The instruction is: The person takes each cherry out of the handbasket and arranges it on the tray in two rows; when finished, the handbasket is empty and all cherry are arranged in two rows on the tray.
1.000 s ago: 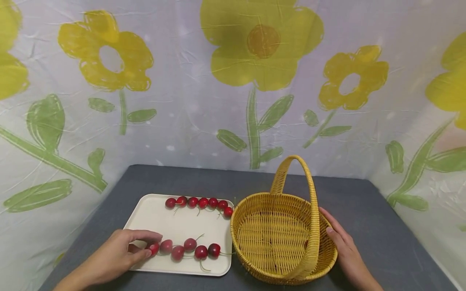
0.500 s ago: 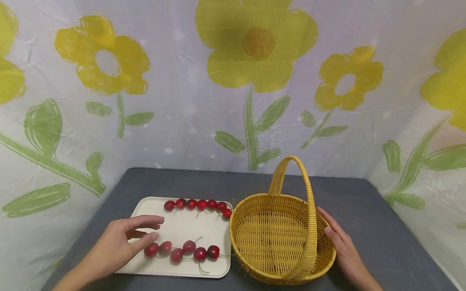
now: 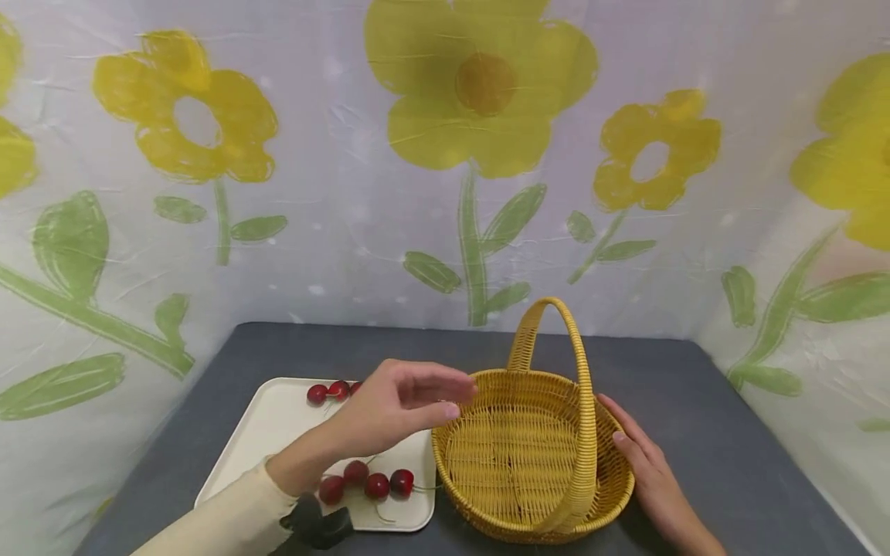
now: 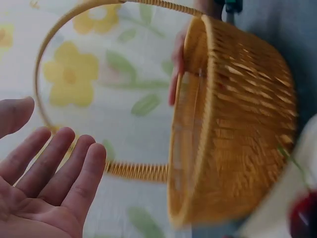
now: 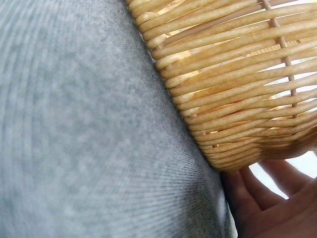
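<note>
My left hand (image 3: pixel 389 409) hovers at the left rim of a yellow wicker basket (image 3: pixel 514 455), fingers extended and slightly bent, thumb apart. Its bare palm and fingers (image 4: pixel 79 173) show in the left wrist view, with nothing held. My right hand (image 3: pixel 653 471) rests against the basket's right outer side, its thumb at the rim. In the right wrist view, fingers (image 5: pixel 267 186) of that hand lie beside the wicker wall. Dark red cherries (image 3: pixel 378 486) with stems lie on a white tray (image 3: pixel 257 432) left of the basket. My left arm hides some of them.
The basket stands on a dark grey tabletop (image 3: pixel 417 347), its tall arched handle (image 3: pixel 587 409) rising over the bowl. Beside it, the tray's right edge lies close to the basket. A flower-printed curtain (image 3: pixel 334 193) closes off the back and sides.
My left hand has let go of the leftmost cherry in the front row, lifted, and swung right to the basket's rim. My right hand stays at the basket. The view shifts slightly.
</note>
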Demonstrator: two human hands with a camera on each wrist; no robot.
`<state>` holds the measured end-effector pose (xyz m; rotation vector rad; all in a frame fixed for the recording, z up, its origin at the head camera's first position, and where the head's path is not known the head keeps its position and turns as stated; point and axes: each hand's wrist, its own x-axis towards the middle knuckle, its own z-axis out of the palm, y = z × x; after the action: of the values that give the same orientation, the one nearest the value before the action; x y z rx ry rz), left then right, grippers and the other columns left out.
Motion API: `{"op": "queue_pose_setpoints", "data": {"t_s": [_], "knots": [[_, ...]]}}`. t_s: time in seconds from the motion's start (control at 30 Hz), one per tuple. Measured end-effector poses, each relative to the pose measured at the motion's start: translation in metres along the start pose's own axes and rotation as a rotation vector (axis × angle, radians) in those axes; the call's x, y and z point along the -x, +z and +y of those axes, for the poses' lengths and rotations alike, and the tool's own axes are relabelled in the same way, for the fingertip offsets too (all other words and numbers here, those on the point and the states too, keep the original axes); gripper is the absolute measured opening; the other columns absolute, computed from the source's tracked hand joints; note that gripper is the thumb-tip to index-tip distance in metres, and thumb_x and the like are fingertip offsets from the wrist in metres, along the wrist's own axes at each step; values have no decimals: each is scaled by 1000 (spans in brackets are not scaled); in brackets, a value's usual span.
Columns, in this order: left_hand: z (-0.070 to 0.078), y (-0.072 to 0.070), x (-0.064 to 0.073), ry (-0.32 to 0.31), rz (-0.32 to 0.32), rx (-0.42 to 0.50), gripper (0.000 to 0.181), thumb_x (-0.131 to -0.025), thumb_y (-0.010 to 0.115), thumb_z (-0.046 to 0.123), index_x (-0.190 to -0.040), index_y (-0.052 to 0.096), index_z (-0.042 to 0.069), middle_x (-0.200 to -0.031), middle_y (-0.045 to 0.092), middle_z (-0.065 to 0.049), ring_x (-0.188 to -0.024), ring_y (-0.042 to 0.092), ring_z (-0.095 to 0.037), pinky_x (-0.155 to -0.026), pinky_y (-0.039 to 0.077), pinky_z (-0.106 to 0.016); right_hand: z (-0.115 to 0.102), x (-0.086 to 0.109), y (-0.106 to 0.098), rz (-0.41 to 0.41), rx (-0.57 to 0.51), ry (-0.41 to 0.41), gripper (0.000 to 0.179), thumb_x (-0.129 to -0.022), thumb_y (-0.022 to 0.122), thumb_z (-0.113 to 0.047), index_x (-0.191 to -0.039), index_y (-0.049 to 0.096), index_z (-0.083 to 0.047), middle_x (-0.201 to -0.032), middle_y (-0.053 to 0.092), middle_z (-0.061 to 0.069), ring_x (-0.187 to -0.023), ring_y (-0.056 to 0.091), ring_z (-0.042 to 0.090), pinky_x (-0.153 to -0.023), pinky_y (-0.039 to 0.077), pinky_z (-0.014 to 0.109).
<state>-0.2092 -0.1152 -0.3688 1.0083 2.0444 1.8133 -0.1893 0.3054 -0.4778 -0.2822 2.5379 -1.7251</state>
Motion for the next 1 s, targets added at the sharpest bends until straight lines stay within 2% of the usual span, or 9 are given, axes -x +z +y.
{"op": "queue_pose_setpoints", "data": {"t_s": [0.13,0.3,0.37,0.5,0.57,0.67,0.77,0.9,1.0], "knots": [[-3,23,-43,18,-109,-8,38,-105,75,17,-142,73,10,-138,77,-6,-130,74,-21,-107,61,-32,1,0,2,10,1,-24,52,-122,35,-38,-173,30,-37,-183,20,6,-167,15,30,-105,37,4],[0,53,-92,27,-262,-114,40,-105,75,16,-144,70,7,-139,76,-9,-127,74,-12,-107,59,-25,6,-1,0,8,-10,-29,51,-122,34,-38,-173,30,-38,-182,22,5,-157,26,-7,-107,38,5],[3,64,-109,33,-313,-208,37,-105,75,17,-141,72,8,-136,78,-7,-122,75,-7,-104,58,-21,6,-1,0,8,-7,-33,51,-122,33,-38,-173,30,-38,-182,23,6,-151,30,-13,-107,40,7],[6,89,-138,68,-422,-460,33,-106,74,18,-138,76,14,-129,81,2,-111,74,4,-96,56,-11,4,0,-1,35,7,-20,53,-122,35,-39,-174,30,-34,-181,24,8,-146,32,-15,-106,41,7],[5,102,-151,79,-492,-601,34,-106,74,21,-140,76,19,-131,80,6,-112,72,7,-94,54,-8,3,1,-1,47,4,-22,55,-121,36,-39,-175,29,-29,-180,26,11,-144,35,-18,-106,42,7],[-2,120,-165,61,-607,-737,34,-108,72,22,-142,75,21,-135,77,9,-119,69,5,-97,50,-8,4,1,-1,46,-11,-61,55,-122,34,-35,-175,29,-21,-177,32,11,-141,40,-19,-107,43,7],[-14,134,-173,71,-690,-848,28,-109,70,19,-136,77,20,-131,76,11,-118,67,4,-98,48,-8,5,0,-1,17,-27,-109,54,-123,31,-31,-176,27,-21,-178,32,8,-144,41,-18,-108,45,10],[-29,141,-173,97,-729,-882,13,-108,70,15,-110,83,16,-99,77,8,-83,61,1,-78,46,-9,8,-3,-1,-1,-16,-118,52,-123,31,-31,-174,29,-32,-181,27,5,-148,34,-18,-109,44,11],[-36,144,-170,61,-723,-869,13,-106,73,16,-95,79,15,-81,67,6,-68,50,-3,-65,41,-14,7,-3,-1,12,0,-100,51,-122,33,-32,-173,31,-35,-181,26,8,-147,32,-20,-108,41,9]]}}
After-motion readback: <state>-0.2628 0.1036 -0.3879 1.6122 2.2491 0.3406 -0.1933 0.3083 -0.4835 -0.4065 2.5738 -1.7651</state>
